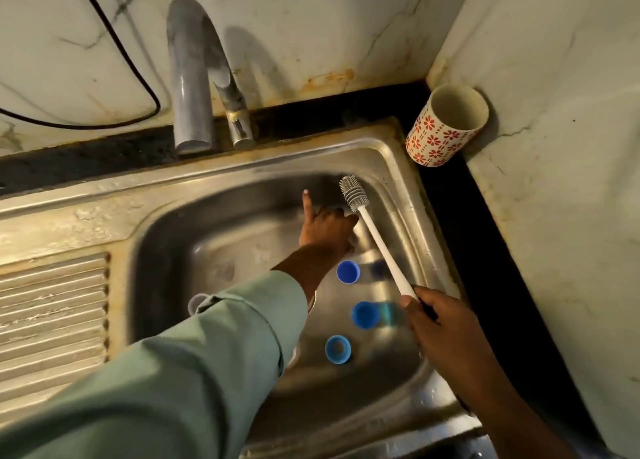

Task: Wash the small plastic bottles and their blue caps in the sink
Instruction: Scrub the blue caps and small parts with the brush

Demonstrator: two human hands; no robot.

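Progress appears early: no water runs from the tap (190, 77), and three blue caps (348, 271) lie apart from one another on the floor of the sink (242, 181), toward its right side, with no suds visible on them. Judge them as still unwashed, though the frame cannot confirm this.

Your right hand (440, 316) has its fingers clamped round the lower handle of the bottle brush (377, 247). The brush slants up and away from you, its bristled head above the far right part of the basin, touching nothing that can be seen.

Your left hand (327, 230) reaches across the basin toward the far wall. Its index finger is extended and the other fingers are curled in; whether they hold anything cannot be told, as the palm side is hidden.

Only one of the bottles is hinted at: a pale translucent rim (197, 302) shows just beside your left sleeve (207, 347) and may be a bottle mouth. The sleeve covers the rest, so count and position of the bottles cannot be confirmed.

Remaining work, as judged: start the water, scrub each bottle inside with the brush, clean all three caps, and rinse.

A floral cup (446, 129) stands on the dark surface (485, 250) at the far right corner, clear of the basin.
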